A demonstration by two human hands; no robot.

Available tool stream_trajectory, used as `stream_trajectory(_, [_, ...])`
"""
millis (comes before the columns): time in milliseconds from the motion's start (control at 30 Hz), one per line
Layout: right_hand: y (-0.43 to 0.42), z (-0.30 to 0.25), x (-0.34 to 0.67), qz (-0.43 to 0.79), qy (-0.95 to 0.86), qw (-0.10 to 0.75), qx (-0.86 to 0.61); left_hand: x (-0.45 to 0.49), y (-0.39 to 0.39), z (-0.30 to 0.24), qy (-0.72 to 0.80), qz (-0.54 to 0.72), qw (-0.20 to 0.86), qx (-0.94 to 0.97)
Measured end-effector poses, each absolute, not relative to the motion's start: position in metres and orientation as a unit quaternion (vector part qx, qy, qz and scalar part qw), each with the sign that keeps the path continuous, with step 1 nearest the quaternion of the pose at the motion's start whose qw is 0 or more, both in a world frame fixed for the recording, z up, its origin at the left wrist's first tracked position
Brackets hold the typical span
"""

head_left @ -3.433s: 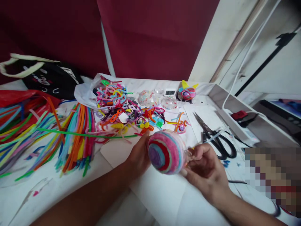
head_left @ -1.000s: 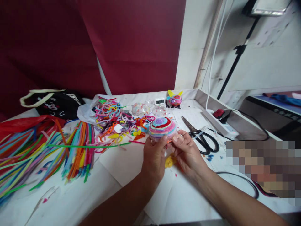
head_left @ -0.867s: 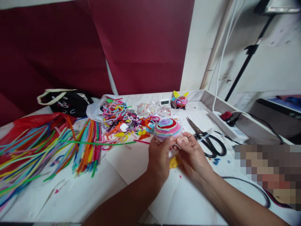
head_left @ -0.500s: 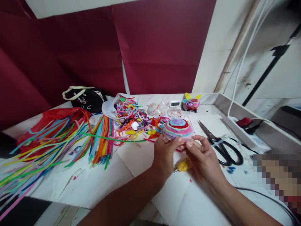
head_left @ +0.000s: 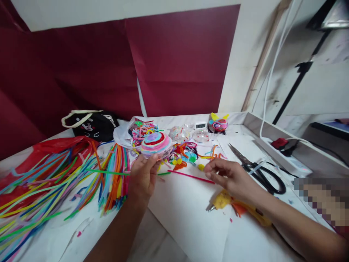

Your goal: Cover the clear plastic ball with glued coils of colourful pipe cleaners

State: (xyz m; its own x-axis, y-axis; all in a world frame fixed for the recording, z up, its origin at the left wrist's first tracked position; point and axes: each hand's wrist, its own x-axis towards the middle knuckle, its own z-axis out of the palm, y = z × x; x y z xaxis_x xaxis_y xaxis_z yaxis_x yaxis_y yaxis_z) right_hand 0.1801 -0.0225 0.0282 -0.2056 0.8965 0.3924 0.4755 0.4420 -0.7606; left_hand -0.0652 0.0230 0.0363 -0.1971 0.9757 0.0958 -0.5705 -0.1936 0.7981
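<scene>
My left hand [head_left: 143, 177] is closed round the underside of a ball wrapped in pink, blue and red pipe-cleaner rings [head_left: 156, 143] and holds it up above the table's left-middle. My right hand [head_left: 230, 177] is off the ball and low over the white paper [head_left: 188, 214]. Its fingers are bent close together at the right end of a pink pipe cleaner [head_left: 188, 176] lying on the paper; a grip on it does not show. A yellow glue gun [head_left: 222, 200] lies under my right wrist.
Long coloured pipe cleaners [head_left: 54, 178] fan out at the left by a red bag, with a black tote [head_left: 89, 125] behind. Bent scraps [head_left: 185, 151], clear shells [head_left: 201, 136], a small clock [head_left: 201, 125] and a horned figure [head_left: 218, 124] stand at the back. Scissors [head_left: 259, 171] and a power strip [head_left: 283, 160] are at the right.
My left hand has carried the ball to the left, away from my right hand. My right hand has let go of it and dropped toward the pink pipe cleaner. The glue gun now shows.
</scene>
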Motion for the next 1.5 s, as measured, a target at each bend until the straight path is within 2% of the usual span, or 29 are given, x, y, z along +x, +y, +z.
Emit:
stream_trajectory(33, [-0.007,0.032,0.179,0.172,-0.777,0.388,-0.465,-0.071,0.026,0.035,0.324,0.712,0.544,0.303])
stream_trajectory(167, [0.066,0.036,0.162,0.097,-0.819,0.318,-0.467,-0.082,0.032,0.027,0.327,0.718,0.544,0.286])
stream_trajectory(433, [0.148,0.024,0.123,0.036,-0.867,0.065,-0.493,-0.084,0.038,0.015,0.319,0.726,0.552,0.259])
stream_trajectory(567, [0.155,0.029,0.126,0.018,-0.862,0.024,-0.505,-0.084,0.038,0.015,0.318,0.726,0.557,0.247])
stream_trajectory(700, [0.156,0.053,0.139,0.012,-0.856,0.064,-0.512,-0.084,0.039,0.016,0.318,0.727,0.561,0.236])
stream_trajectory(867, [0.156,0.089,0.161,0.058,-0.825,0.168,-0.537,-0.081,0.040,0.013,0.321,0.726,0.566,0.221])
stream_trajectory(1067, [0.144,0.100,0.185,0.202,-0.736,0.336,-0.552,-0.076,0.037,0.012,0.329,0.712,0.584,0.211])
stream_trajectory(1167, [0.131,0.098,0.194,0.292,-0.689,0.391,-0.536,-0.074,0.035,0.012,0.335,0.706,0.589,0.206])
stream_trajectory(1333, [0.106,0.094,0.206,0.412,-0.626,0.420,-0.512,-0.071,0.035,0.011,0.338,0.693,0.602,0.207])
stream_trajectory(1500, [0.087,0.083,0.220,0.471,-0.584,0.415,-0.515,-0.069,0.036,0.012,0.348,0.684,0.606,0.209])
